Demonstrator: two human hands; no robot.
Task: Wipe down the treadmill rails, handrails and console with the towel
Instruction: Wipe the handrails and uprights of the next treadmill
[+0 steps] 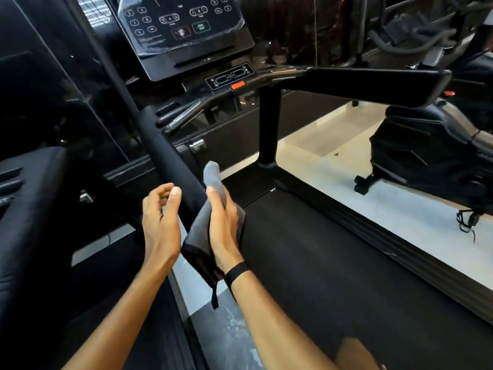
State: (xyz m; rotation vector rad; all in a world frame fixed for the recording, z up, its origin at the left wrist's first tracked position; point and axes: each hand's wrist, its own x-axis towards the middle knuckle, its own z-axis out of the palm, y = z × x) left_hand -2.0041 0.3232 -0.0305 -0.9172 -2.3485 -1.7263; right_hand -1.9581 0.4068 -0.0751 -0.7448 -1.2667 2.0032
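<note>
A grey towel (213,180) is wrapped around my right hand (222,225), which grips it and lays it against the right side of the black padded left handrail (165,158). My left hand (160,222) hovers just left of that handrail's near end, fingers loosely curled, holding nothing. The console (184,30) with its buttons stands ahead at the top. The right handrail (373,84) reaches toward me at the upper right. The black belt (333,263) runs below my arms.
Another black machine (32,209) stands close on the left. An exercise bike (440,153) sits on the pale floor (333,145) to the right. An orange safety key (237,85) sits under the console. The right side rail (386,244) borders the belt.
</note>
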